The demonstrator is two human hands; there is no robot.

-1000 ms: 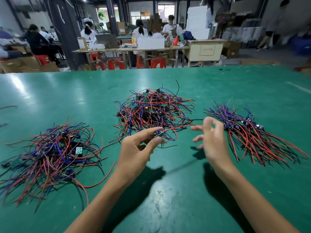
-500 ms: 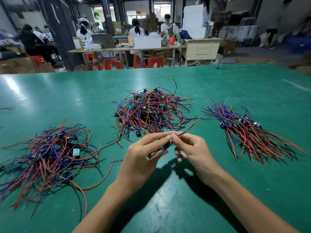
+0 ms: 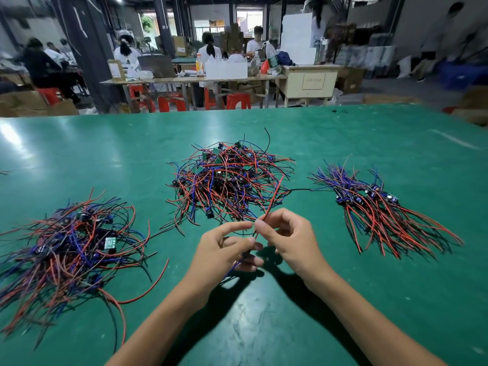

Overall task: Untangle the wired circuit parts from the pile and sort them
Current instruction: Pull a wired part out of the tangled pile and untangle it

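While we hold one wired circuit part [image 3: 260, 228] between both hands just above the surface [image 3: 343, 143], its red wire [image 3: 274, 199] runs up and away from us, leaning right, with its far end still reaching over the near edge of the tangled middle pile [image 3: 229, 180]. Our right hand [image 3: 290, 241] pinches that wire near its lower end with thumb and forefinger. Our left hand [image 3: 224, 249] curls round the part's lower portion, where blue wire [image 3: 235, 266] trails out below the fingers; the board itself is hidden. The sorted bundle [image 3: 380, 210], its wires combed roughly parallel, lies to the right, nearer our right hand, so we judge the part must travel that way. Another loose heap [image 3: 68, 249] sits well to the left.
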